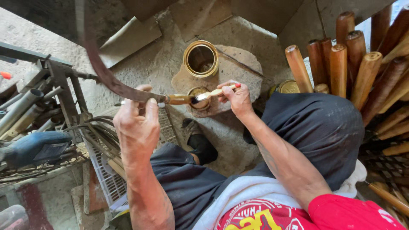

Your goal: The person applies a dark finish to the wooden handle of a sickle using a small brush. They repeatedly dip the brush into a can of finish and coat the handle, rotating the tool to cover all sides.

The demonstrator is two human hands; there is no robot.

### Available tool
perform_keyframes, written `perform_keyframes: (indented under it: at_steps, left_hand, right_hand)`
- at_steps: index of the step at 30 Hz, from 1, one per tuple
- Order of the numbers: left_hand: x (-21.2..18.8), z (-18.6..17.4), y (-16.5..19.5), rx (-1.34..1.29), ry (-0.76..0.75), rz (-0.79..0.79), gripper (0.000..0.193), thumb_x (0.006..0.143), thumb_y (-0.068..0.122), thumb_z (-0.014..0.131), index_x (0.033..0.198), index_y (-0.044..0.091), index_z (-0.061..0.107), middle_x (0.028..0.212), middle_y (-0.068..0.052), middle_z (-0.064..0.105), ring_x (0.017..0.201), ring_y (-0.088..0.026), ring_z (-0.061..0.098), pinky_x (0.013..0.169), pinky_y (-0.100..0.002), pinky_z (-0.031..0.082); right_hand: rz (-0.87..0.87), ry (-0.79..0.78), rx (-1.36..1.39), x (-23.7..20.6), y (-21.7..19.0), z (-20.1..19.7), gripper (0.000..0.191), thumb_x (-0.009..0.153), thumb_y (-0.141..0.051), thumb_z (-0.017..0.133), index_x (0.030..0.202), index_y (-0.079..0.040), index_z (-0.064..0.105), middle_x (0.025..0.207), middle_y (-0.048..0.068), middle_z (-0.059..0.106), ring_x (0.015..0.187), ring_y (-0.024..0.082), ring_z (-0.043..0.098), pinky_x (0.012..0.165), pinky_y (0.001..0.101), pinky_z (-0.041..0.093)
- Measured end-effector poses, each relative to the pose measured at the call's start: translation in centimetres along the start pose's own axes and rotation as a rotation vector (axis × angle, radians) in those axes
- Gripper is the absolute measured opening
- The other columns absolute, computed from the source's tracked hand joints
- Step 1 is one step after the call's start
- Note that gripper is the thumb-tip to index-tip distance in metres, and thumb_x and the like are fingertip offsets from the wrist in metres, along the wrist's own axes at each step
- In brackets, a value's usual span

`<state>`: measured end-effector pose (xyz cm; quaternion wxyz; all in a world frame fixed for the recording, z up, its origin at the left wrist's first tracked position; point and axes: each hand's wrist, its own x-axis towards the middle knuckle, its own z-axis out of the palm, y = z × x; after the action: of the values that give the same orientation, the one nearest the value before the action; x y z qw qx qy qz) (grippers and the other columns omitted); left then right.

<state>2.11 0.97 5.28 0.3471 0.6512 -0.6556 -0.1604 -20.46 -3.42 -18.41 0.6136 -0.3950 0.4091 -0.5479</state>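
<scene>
My left hand (137, 121) grips a long curved rusty blade (100, 64) near its base, where a brass ferrule and wooden handle (180, 99) begin. My right hand (237, 98) holds a small paintbrush (213, 93) with a pale handle and red tip. The brush's bristles touch the handle's end, right over a small open tin (199, 99) on a flat stone (232, 72). A larger open gold-coloured can (201, 58) stands behind it on the same stone.
Many brown varnished wooden handles (341, 68) lean in a pile at the right. A metal rack with pipes and tools (42, 106) and a blue power tool (30, 147) are at the left. A white plastic crate (106, 181) lies under my left arm. My foot (200, 142) rests below the stone.
</scene>
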Motion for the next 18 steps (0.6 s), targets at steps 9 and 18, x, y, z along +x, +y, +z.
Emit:
perform_keyframes:
  at_steps: [9, 18]
  left_hand:
    - [-0.2, -0.5, -0.1, -0.146, -0.037, -0.069, 0.018, 0.096, -0.004, 0.07, 0.113, 0.002, 0.068, 0.089, -0.009, 0.071, 0.079, -0.012, 0.067, 0.071, -0.027, 0.052]
    - [-0.2, -0.6, -1.6, -0.229, -0.062, -0.094, 0.016, 0.097, -0.005, 0.068, 0.112, 0.001, 0.068, 0.09, -0.006, 0.072, 0.082, -0.011, 0.067, 0.074, -0.025, 0.052]
  right_hand:
    - [-0.147, -0.111, 0.188, -1.2, -6.3, 2.7, 0.021, 0.104, -0.011, 0.059, 0.111, 0.006, 0.07, 0.097, 0.015, 0.075, 0.076, 0.015, 0.07, 0.071, 0.0274, 0.059]
    - [-0.028, -0.041, 0.302, -0.3, -2.3, 0.8, 0.02, 0.1, -0.011, 0.061, 0.108, 0.006, 0.07, 0.094, 0.018, 0.076, 0.069, 0.018, 0.071, 0.064, 0.0291, 0.06]
